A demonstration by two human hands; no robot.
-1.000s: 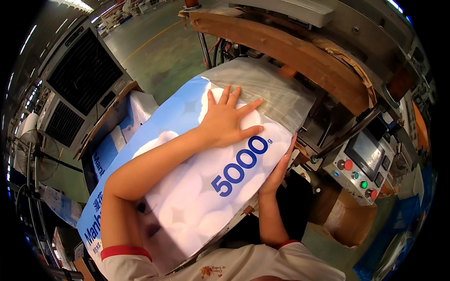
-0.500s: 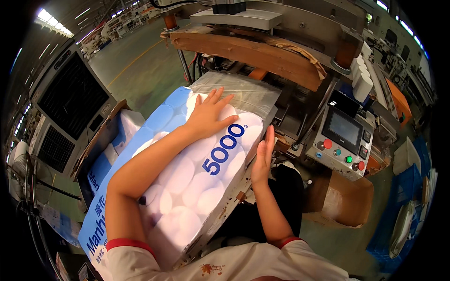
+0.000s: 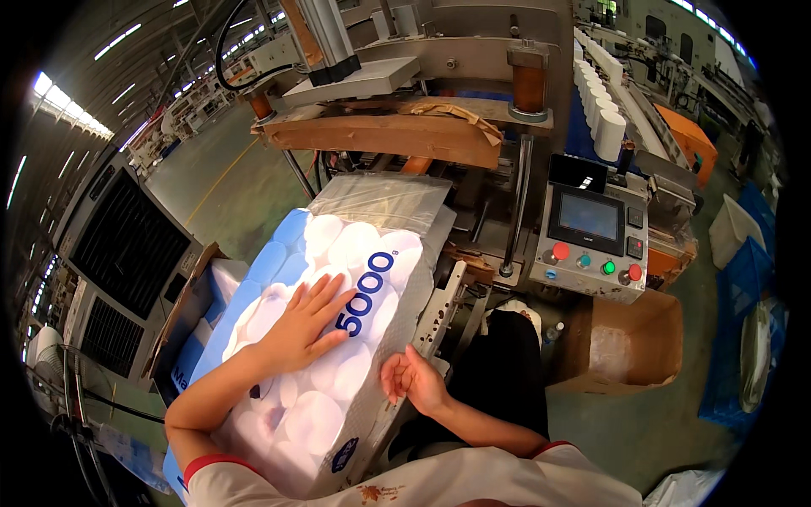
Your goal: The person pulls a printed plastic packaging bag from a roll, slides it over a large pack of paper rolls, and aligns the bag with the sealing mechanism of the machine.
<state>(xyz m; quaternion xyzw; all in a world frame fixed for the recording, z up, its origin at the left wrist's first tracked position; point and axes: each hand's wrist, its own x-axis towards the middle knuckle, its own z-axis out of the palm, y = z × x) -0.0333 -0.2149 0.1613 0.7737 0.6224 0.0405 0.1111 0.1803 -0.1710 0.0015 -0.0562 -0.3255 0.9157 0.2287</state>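
A large blue and white plastic pack [image 3: 338, 390], printed with pictures of paper rolls, lies lengthwise in front of me on a machine's feed table. Its far end is a clear plastic flap [image 3: 384, 196] spread over a metal plate. My left hand [image 3: 306, 325] rests flat on top of the pack, fingers stretched toward the far right. Beside the pack's right side is my right hand [image 3: 414, 382], its fingers loosely bent and apart, nothing visible in them. Whether its fingertips touch the pack's textured white side, I cannot tell.
Beyond the pack stands the machine's press with a brown padded bar [image 3: 380, 139]. A control panel [image 3: 587, 241] with a screen and coloured buttons is at right, above a cardboard box [image 3: 634, 342]. White rolls [image 3: 608, 133] line a conveyor behind. An air cooler [image 3: 127, 245] stands left.
My left hand has slid back toward me along the pack. My right hand has come nearer and lower beside it, its straight fingers now bent. The view has shifted, showing more of the pack's right side.
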